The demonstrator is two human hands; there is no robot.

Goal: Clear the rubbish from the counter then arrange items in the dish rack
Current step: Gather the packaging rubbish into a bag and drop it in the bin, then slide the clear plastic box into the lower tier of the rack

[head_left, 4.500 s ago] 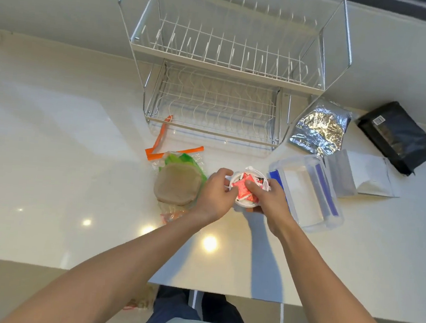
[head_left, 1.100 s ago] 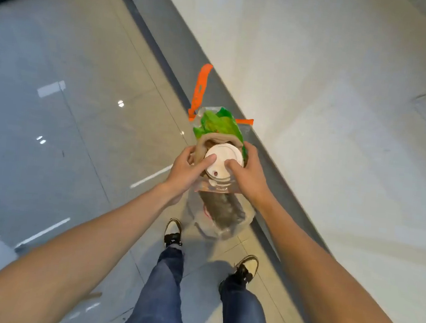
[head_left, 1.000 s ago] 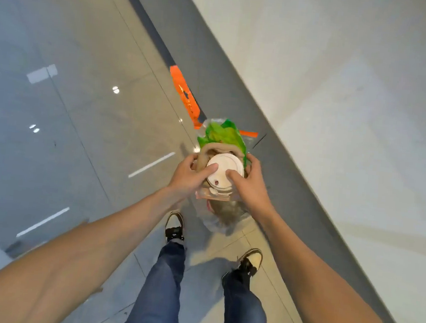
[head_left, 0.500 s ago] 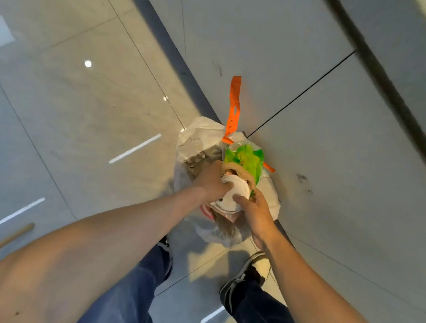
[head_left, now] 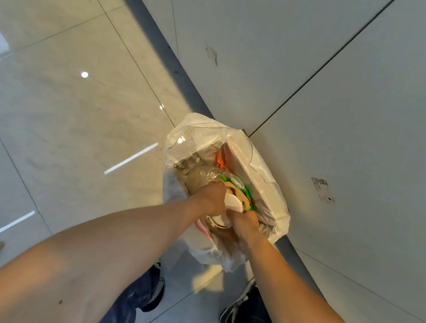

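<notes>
Rubbish bundle (head_left: 234, 194) — gripped by left hand (head_left: 212, 195) and right hand (head_left: 244, 221) — inside white bin bag (head_left: 270, 177).

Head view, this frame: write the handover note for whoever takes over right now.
Left hand and right hand both grip the rubbish bundle: white lid, with brown and green wrappers beside it.
The bundle is inside the mouth of the white bin bag on the floor against the cabinet front.
Done: this load has reached the bag.
Left: let go, return to the counter. The counter and dish rack are out of view, so what remains there is unknown.
</notes>
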